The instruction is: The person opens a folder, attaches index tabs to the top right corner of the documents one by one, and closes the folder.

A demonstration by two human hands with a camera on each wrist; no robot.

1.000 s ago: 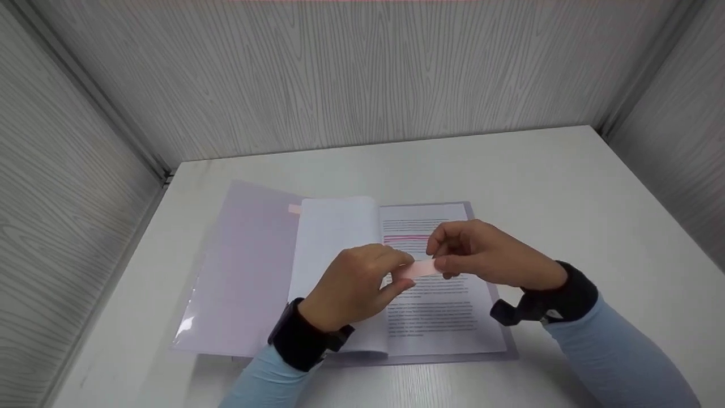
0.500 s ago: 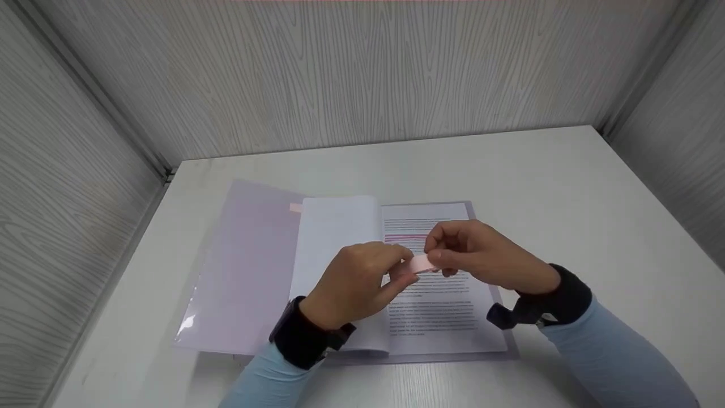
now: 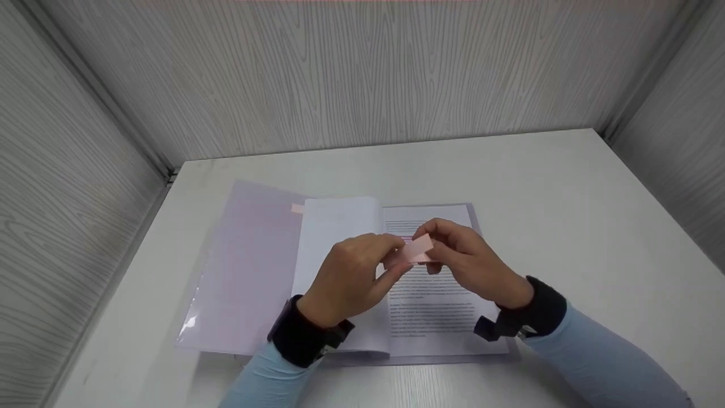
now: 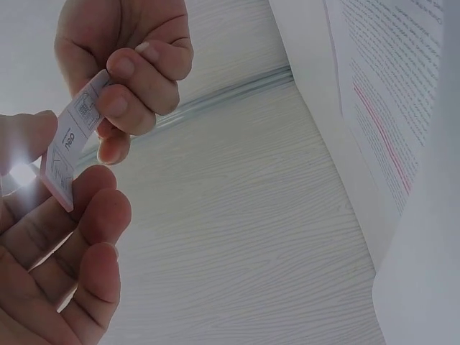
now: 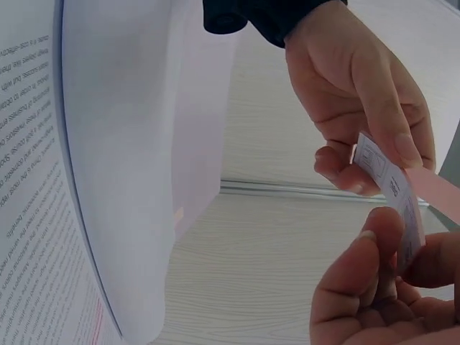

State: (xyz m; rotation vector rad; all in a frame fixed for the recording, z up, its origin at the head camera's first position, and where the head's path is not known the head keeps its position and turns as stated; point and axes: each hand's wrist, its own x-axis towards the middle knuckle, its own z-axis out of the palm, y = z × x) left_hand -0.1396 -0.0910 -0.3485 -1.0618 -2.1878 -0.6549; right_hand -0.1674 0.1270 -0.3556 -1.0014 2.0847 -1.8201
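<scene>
A small pad of pink sticky notes (image 3: pixel 418 249) is held up over the open document. My left hand (image 3: pixel 357 272) pinches its left end between thumb and fingers. At the other end, my right hand (image 3: pixel 467 258) grips the pad with thumb and fingertips. The pad's white printed back (image 4: pixel 72 136) faces down in the left wrist view. A pink strip (image 5: pixel 437 192) stands away from the pad at an angle in the right wrist view. Below the hands lies a printed page (image 3: pixel 433 317) with pink highlighted lines, partly hidden by the right hand.
The document lies in a translucent purple folder (image 3: pixel 243 266), its cover opened to the left. Turned pages (image 3: pixel 337 218) rest on that side, where a pink tab (image 3: pixel 297 208) sticks out. White table surface (image 3: pixel 544 187) surrounds it, with grey wood-grain panels (image 3: pixel 362 73) behind and beside.
My right hand has shifted left and turned, its wrist dropping lower. The pink strip, earlier bent under the right fingers, now sticks up from the pad. My left hand has moved slightly up.
</scene>
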